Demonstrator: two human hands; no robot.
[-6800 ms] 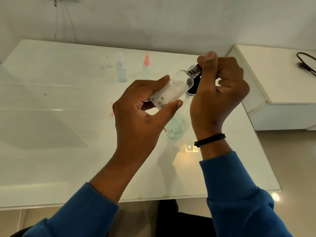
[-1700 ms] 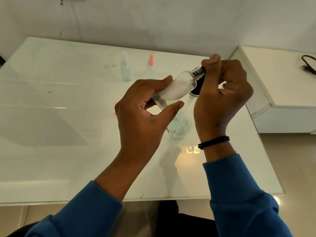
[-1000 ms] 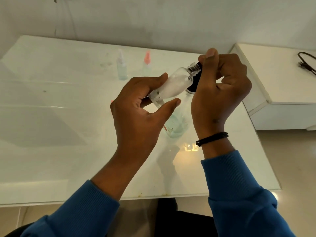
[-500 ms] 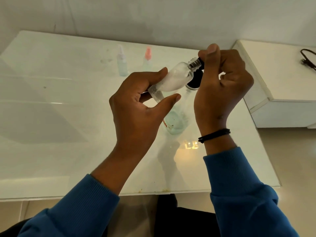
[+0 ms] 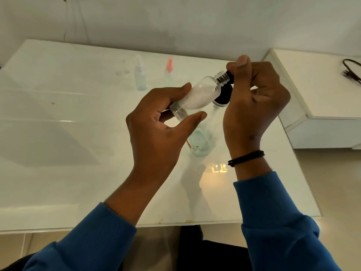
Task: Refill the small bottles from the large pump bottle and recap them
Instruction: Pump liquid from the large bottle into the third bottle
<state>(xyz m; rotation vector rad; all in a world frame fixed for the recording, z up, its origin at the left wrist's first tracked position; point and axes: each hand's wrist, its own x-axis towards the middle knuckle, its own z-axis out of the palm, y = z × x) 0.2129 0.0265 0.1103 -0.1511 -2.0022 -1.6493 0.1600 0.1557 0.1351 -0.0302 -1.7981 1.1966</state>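
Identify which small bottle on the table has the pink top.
The small clear bottle with the pink spray top, standing at the table's far side, right of the white-topped clear bottle.

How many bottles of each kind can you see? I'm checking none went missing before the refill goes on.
Small clear bottle held in the hands: 1
Small bottle with a white top, standing on the table: 1
Small bottle with a pink top, standing on the table: 1
Large clear bottle on the table behind the hands: 1
Total: 4 bottles
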